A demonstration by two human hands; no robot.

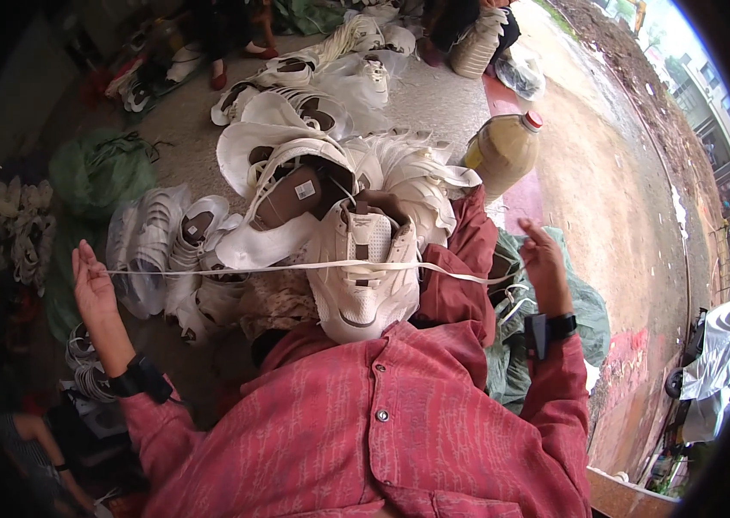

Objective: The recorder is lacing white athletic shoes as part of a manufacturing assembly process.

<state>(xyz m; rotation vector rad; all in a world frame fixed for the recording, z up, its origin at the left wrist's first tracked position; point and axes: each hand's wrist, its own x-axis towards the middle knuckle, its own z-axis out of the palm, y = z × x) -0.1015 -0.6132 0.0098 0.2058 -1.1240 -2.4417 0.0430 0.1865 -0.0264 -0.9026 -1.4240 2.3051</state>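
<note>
Green bundle: at far left, we see crumpled green sheeting (pixel 102 173).
Left hand: our left hand (pixel 96 289) is raised; its grip pinches one end of the lace (pixel 279 268).
Lace: it runs nearly straight from that hand across the shoe's front, then sags slightly toward our right.
Stacked uppers: white shoe uppers (pixel 145 237) stand beyond the lace.
Shoe: we have the white shoe (pixel 363 289) at our lap, toe toward us.
Bottle: a red-capped bottle (pixel 503 151) stands beyond.
Right hand: the lace reaches our right hand (pixel 544 266); we cannot tell its grip.
</note>
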